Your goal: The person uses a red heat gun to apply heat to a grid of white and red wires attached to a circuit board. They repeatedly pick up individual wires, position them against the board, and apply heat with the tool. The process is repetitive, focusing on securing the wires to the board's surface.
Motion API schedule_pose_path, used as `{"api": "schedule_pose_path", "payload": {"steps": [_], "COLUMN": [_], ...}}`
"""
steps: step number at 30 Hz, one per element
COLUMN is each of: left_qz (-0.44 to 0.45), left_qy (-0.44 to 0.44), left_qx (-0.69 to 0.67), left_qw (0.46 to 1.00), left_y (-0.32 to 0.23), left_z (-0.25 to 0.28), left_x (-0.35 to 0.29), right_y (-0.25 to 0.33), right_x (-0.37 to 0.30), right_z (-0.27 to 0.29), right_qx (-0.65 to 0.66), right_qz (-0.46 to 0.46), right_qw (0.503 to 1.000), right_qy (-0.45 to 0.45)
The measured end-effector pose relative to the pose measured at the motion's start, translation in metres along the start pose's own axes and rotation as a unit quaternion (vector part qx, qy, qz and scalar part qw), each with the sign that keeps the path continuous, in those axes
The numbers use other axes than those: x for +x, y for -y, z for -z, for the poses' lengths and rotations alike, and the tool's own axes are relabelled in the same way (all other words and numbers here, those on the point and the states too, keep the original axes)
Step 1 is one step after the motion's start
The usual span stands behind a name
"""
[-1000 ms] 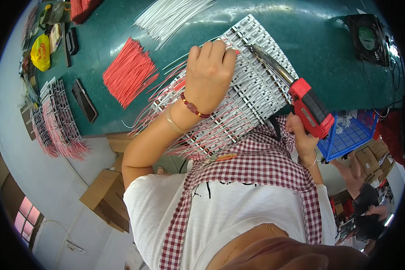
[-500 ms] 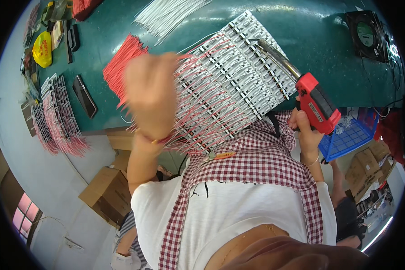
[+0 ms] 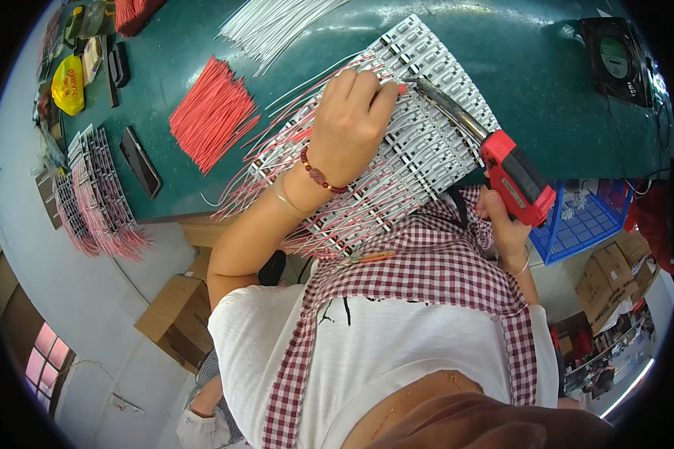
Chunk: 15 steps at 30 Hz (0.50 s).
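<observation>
My left hand is over the upper part of a panel of white circuit boards, its fingers pinched on red wires, whose red ends show past the fingertips. In my right hand is a red and black soldering gun, gripped by its handle. The gun's dark tip lies over the panel, just right of my left fingertips. Rows of thin red and white wires hang from the lower left part of the panel. Whether the tip touches a board cannot be made out.
Loose red wires and white wires lie on the green table. A phone and wired boards are at the left, a black fan-like device far right. A blue basket stands beyond the table's edge.
My left hand has moved right from the red wire pile to the panel, bringing red wires with it. The soldering gun has shifted slightly left, its tip now beside my left fingers.
</observation>
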<state>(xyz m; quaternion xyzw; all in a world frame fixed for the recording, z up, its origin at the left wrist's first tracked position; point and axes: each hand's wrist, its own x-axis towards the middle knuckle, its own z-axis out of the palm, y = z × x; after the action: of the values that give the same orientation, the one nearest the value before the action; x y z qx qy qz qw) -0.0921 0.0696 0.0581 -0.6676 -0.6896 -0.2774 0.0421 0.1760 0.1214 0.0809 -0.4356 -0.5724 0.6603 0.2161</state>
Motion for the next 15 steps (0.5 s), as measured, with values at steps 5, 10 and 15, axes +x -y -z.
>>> {"api": "schedule_pose_path", "payload": {"steps": [5, 10, 15], "left_qz": [0.005, 0.013, 0.01], "left_qy": [0.01, 0.012, 0.012], "left_qx": [-0.013, 0.003, 0.01], "left_qw": [1.0, 1.0, 1.0], "left_y": [0.001, -0.002, -0.004], "left_z": [0.0, 0.0, 0.0], "left_x": [0.002, 0.002, 0.002], "right_y": [-0.006, -0.005, -0.003], "right_x": [0.0, -0.001, 0.0], "right_z": [0.004, 0.0, 0.006], "right_qx": [-0.026, -0.079, -0.055], "right_qz": [0.012, 0.052, 0.065], "right_qw": [0.999, 0.996, 0.996], "right_qy": [0.022, -0.001, -0.012]}}
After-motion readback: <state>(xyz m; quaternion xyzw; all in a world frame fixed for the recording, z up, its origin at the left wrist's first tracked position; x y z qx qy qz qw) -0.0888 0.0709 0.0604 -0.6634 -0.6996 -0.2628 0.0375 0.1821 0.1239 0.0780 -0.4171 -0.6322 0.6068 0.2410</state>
